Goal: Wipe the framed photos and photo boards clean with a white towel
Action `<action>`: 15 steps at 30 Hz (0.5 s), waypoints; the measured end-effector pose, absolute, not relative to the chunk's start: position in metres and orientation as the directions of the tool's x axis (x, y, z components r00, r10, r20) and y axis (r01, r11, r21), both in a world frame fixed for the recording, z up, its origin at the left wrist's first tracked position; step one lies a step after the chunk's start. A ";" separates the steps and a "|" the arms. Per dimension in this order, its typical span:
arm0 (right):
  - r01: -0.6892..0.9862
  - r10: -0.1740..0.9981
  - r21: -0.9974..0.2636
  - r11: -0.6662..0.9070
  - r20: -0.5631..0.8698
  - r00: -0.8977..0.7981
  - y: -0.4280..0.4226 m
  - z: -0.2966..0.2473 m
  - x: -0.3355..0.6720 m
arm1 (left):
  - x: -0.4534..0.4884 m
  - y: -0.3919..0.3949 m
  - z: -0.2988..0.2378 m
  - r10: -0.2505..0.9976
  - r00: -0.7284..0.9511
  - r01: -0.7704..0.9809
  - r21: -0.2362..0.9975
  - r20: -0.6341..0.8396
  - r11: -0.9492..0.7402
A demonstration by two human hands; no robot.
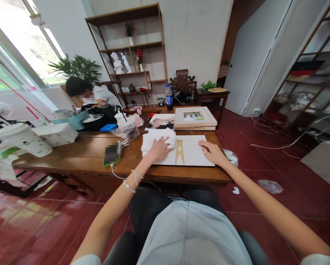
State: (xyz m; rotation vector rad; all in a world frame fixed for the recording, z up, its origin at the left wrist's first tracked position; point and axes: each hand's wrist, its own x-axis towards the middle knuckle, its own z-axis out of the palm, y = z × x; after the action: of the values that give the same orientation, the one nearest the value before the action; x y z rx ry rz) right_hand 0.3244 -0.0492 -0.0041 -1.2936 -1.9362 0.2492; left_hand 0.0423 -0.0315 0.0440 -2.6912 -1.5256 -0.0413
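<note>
A white board (192, 152), face down with a tan easel stand (179, 151) on its back, lies on the wooden table (79, 152) before me. My left hand (159, 149) rests on a folded white towel (157, 139) that covers the board's left part, fingers curled over the cloth. My right hand (213, 151) lies flat on the board's right edge, fingers stretched out, a ring on one finger.
Two stacked picture frames (194, 117) and a photo print (160, 123) lie beyond the board. A phone (112, 154) with a cable sits to the left. Cups, a box and pots crowd the table's left end, where another person sits. Shelves stand behind and at right.
</note>
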 end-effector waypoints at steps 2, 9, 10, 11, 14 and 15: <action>0.699 0.854 -0.546 0.461 0.488 -0.181 -0.049 -0.004 0.324 | 0.043 -0.062 0.049 0.841 0.540 0.841 -0.051 0.029 -0.538; 0.715 0.858 -0.538 0.446 0.484 -0.171 -0.050 -0.003 0.323 | 0.028 -0.152 0.066 0.823 0.561 0.822 -0.053 -0.090 -0.567; 0.716 0.859 -0.538 0.445 0.483 -0.171 -0.050 -0.003 0.323 | 0.023 -0.154 0.067 0.815 0.571 0.816 -0.042 -0.097 -0.576; 0.717 0.859 -0.537 0.445 0.482 -0.172 -0.050 -0.004 0.323 | 0.019 -0.153 0.066 0.808 0.582 0.809 -0.030 -0.095 -0.586; 0.720 0.857 -0.530 0.447 0.485 -0.175 -0.050 -0.004 0.323 | 0.008 -0.129 0.062 0.798 0.600 0.799 -0.006 -0.056 -0.601; 0.718 0.856 -0.531 0.450 0.486 -0.177 -0.050 -0.004 0.323 | 0.006 -0.116 0.060 0.801 0.597 0.802 -0.007 -0.044 -0.598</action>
State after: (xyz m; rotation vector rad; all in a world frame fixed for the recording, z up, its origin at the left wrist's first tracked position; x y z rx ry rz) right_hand 0.3231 -0.0499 -0.0041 -1.3181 -1.9445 0.2315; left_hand 0.0060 -0.1164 0.0601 -2.8192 -1.4147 0.0669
